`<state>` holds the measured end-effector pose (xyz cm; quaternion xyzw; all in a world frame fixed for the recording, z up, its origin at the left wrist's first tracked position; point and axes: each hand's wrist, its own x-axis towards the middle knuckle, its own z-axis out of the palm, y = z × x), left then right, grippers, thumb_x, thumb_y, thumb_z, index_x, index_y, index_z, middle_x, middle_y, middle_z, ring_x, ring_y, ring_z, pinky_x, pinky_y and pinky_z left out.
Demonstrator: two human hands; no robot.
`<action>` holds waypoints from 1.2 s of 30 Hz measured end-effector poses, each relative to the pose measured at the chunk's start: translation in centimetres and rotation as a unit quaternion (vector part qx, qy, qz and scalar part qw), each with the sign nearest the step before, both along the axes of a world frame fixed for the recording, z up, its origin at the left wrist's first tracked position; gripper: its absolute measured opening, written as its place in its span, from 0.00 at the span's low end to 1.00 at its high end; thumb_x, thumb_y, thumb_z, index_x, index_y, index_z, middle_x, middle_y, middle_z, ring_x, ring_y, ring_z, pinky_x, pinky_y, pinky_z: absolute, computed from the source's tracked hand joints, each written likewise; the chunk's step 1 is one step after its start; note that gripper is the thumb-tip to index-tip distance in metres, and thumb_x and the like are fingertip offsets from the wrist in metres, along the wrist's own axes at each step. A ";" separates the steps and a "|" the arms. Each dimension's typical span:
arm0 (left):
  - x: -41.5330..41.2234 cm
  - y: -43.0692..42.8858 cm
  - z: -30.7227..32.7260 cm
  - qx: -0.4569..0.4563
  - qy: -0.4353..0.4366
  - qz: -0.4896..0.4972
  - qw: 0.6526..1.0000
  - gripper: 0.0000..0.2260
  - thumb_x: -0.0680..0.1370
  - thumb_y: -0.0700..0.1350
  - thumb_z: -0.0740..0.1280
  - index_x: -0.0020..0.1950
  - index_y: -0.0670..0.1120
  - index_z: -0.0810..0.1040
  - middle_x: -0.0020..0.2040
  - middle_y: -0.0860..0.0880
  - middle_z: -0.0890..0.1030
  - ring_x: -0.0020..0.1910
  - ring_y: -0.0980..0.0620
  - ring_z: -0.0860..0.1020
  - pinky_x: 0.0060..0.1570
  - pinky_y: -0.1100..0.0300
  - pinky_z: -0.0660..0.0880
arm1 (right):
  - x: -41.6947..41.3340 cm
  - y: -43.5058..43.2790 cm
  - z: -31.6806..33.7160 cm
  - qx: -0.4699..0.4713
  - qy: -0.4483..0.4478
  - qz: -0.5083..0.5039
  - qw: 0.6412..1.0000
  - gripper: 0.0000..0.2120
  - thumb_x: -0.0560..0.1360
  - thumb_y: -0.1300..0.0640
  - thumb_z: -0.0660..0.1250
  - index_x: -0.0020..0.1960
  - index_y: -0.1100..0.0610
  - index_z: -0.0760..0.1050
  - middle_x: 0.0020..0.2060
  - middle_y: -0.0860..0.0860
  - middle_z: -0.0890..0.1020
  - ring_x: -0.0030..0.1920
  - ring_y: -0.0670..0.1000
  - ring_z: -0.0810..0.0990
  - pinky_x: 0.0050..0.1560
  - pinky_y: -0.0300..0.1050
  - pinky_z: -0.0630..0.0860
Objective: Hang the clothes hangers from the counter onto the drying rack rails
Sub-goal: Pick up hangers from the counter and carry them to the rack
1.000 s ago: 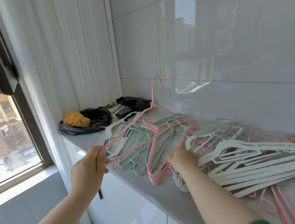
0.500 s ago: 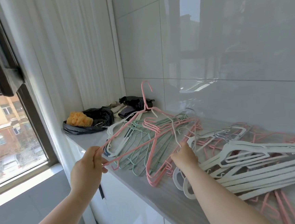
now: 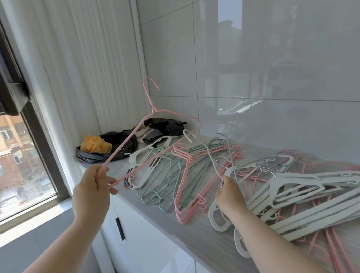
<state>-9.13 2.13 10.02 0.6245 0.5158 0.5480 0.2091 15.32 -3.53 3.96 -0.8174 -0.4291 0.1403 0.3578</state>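
- Pinches a corner of a raised pink hanger (image 3: 154, 111) in the left hand (image 3: 90, 194), left of centre, hook upward.
- Grips a thin white hanger (image 3: 208, 153) in the right hand (image 3: 230, 195), lower centre.
- Heaped on the table (image 3: 196, 239), centre to right: green hangers (image 3: 163, 181), pink hangers (image 3: 187, 179), thick white hangers (image 3: 310, 190).
- At the far corner: black bag (image 3: 123, 143), orange bundle (image 3: 96, 144).

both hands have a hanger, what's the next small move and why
Probably raise the right hand a little to draw its white hanger free. Its hook is up, but the rest seems to lie among the pile on the counter. The left hand holds the pink hanger clear in the air.
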 end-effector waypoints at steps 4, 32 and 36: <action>-2.0 -0.9 0.2 0.021 0.006 0.041 0.999 0.07 0.81 0.42 0.54 0.49 0.45 0.71 0.32 0.52 0.77 0.34 0.45 0.78 0.39 0.55 0.71 | -0.7 0.1 -0.3 -0.034 -0.037 0.013 0.999 0.23 0.77 0.69 0.52 0.72 0.61 0.57 0.66 0.57 0.66 0.61 0.57 0.72 0.54 0.45 0.71; -32.3 -30.2 1.6 0.067 0.052 0.234 0.969 0.14 0.78 0.38 0.61 0.35 0.52 0.73 0.23 0.59 0.79 0.23 0.61 0.76 0.30 0.75 0.69 | -33.1 -6.8 9.1 0.326 -0.150 0.302 0.883 0.22 0.67 0.72 0.68 0.61 0.72 0.71 0.56 0.69 0.75 0.57 0.69 0.73 0.59 0.59 0.69; -37.2 -38.7 1.9 0.057 0.073 0.289 0.953 0.05 0.70 0.50 0.56 0.36 0.54 0.70 0.23 0.62 0.78 0.23 0.63 0.76 0.29 0.74 0.69 | -42.5 -11.6 10.4 0.287 -0.157 0.428 0.842 0.24 0.74 0.62 0.66 0.68 0.63 0.66 0.62 0.61 0.75 0.62 0.63 0.72 0.64 0.52 0.64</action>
